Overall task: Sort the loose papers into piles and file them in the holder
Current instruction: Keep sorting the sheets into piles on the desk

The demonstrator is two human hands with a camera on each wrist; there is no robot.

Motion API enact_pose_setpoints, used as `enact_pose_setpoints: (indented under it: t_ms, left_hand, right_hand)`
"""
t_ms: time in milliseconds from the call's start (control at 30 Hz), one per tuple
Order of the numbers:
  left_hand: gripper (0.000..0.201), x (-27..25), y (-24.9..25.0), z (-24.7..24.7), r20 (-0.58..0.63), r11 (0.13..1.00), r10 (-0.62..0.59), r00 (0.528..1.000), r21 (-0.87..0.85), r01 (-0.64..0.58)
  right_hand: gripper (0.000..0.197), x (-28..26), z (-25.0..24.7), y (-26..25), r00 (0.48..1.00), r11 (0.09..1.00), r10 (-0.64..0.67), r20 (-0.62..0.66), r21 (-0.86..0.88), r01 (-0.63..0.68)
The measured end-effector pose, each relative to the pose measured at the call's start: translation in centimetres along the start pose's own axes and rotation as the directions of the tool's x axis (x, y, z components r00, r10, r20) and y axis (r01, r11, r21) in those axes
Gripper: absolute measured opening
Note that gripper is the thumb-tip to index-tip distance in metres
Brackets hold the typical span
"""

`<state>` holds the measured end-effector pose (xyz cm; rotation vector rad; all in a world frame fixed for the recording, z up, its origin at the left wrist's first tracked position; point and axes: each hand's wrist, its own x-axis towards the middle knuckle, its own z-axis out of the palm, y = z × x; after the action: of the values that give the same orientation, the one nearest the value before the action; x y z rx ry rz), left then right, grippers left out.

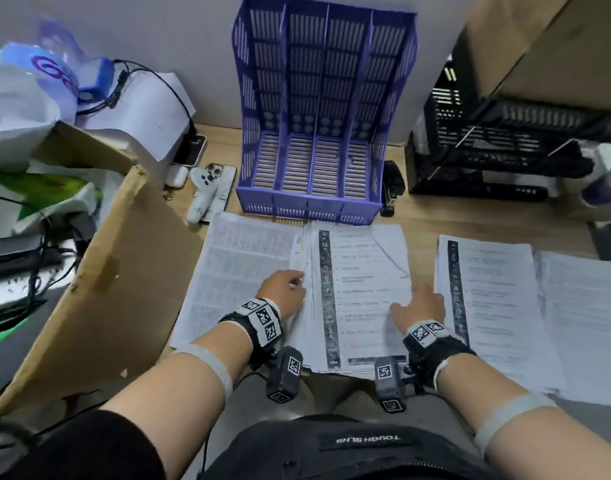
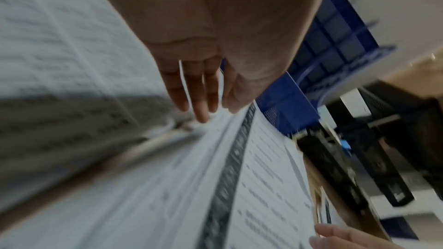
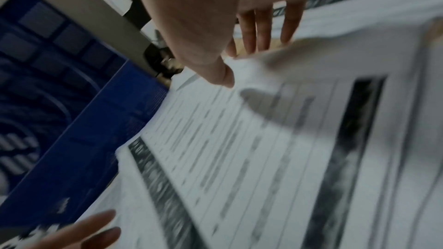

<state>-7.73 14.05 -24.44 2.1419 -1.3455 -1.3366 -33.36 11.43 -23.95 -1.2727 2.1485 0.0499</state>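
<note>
You are at the squaring-up step: the purple slotted plastic file holder [image 1: 326, 133], with its four upright compartments, stands empty at the back of the wooden desk [image 1: 421, 216], so by my reading nothing has been filed yet. The middle pile of white printed sheets with a dark strip down the left margin [image 1: 361, 292] lies just in front of it, its edges fanned and uneven. Your left hand [image 1: 285, 289] lies against the pile's left edge with fingers straight and gripping nothing; your right hand [image 1: 423, 304] rests flat at the right edge, and in the right wrist view its thumb appears to touch a lifted corner, though blur keeps me from calling that a pinch. A pile of densely printed pages [image 1: 243, 268] lies to the left, and a matching strip-margined pile [image 1: 487, 299] to the right. Next, you likely need to press both edges inward, take hold of the stack and stand it in one compartment.
</note>
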Motion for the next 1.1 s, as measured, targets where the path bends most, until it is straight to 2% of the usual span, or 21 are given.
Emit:
enact_pose_setpoints:
  t_ms: [67,133,200,233,300,367,500,533,600,700,767,833,867,933,1000,1100]
  left_hand:
    - [0.008,0.8,1.1,1.3,0.052,0.986,-0.005,0.999,0.167,-0.004]
    - [0.017,1.4,1.8,2.0,0.055,0.973,-0.031,0.998,0.231,0.018]
    - [0.019,1.8,2.4,2.1,0.045,0.959,-0.038,0.998,0.284,0.024]
    - [0.019,2.2,2.6,2.2,0.044,0.952,-0.046,0.998,0.304,0.030]
    - [0.030,2.6,3.0,2.4,0.053,0.953,-0.081,0.995,0.296,0.062]
    - [0.034,2.8,3.6,2.9,0.055,0.952,-0.075,0.996,0.302,0.055]
    - [0.048,2.3,5.0,4.1,-0.011,0.970,-0.031,0.999,0.240,0.033]
    - [0.054,2.3,5.3,4.4,-0.016,0.978,-0.030,0.999,0.208,0.032]
    - [0.066,2.3,6.0,5.0,-0.006,0.988,-0.052,0.999,0.143,0.053]
    - [0.073,2.5,6.7,5.9,0.028,0.991,-0.113,0.993,0.078,0.111]
    - [0.066,2.8,6.9,6.4,0.078,0.987,-0.142,0.987,0.088,0.135]
    - [0.036,2.8,7.2,6.9,0.100,0.984,-0.115,0.988,0.145,0.100]
    - [0.027,2.6,7.5,7.0,0.096,0.984,-0.081,0.992,0.166,0.064]
    - [0.029,2.5,7.9,7.8,0.091,0.991,-0.040,0.995,0.133,0.027]
    - [0.024,2.2,8.8,8.5,0.105,1.000,-0.001,0.994,0.013,-0.001]
    - [0.029,1.8,11.0,10.1,0.136,0.997,0.019,0.991,-0.078,-0.009]
  right_hand:
    - [0.032,0.6,-0.8,1.7,0.997,0.998,-0.043,0.065,0.053,0.039]
    - [0.015,0.7,-1.1,2.7,0.996,0.989,-0.082,0.043,0.130,0.076]
    - [0.009,0.5,-1.4,3.1,0.995,0.978,-0.099,0.028,0.186,0.092]
    - [0.013,0.5,-1.5,3.2,0.993,0.974,-0.113,0.028,0.201,0.105]
    - [0.024,0.7,-1.9,3.4,0.987,0.970,-0.151,0.048,0.200,0.138]
    - [0.024,1.0,-2.4,3.8,0.984,0.969,-0.167,0.064,0.196,0.152]
    - [0.013,2.1,-3.8,5.3,0.999,0.964,-0.042,-0.029,0.260,0.049]
    - [0.013,2.3,-4.1,5.7,1.000,0.961,-0.021,-0.016,0.275,0.025]
    - [0.018,2.3,-4.6,5.9,0.996,0.946,-0.043,0.077,0.323,0.016]
    - [0.012,1.8,-5.1,5.8,0.960,0.947,-0.134,0.246,0.317,0.051]
    - [0.030,1.9,-5.1,6.1,0.948,0.941,-0.169,0.269,0.329,0.074]
    - [0.036,1.8,-5.4,6.3,0.954,0.927,-0.183,0.238,0.365,0.087]
    - [0.036,1.9,-5.6,6.4,0.959,0.921,-0.186,0.214,0.377,0.095]
    - [0.035,2.1,-6.3,6.8,0.965,0.906,-0.200,0.171,0.407,0.116]
    - [0.035,2.4,-7.3,7.5,0.976,0.877,-0.187,0.109,0.466,0.117]
    - [0.039,3.0,-8.9,8.8,0.993,0.858,-0.098,0.062,0.512,0.053]
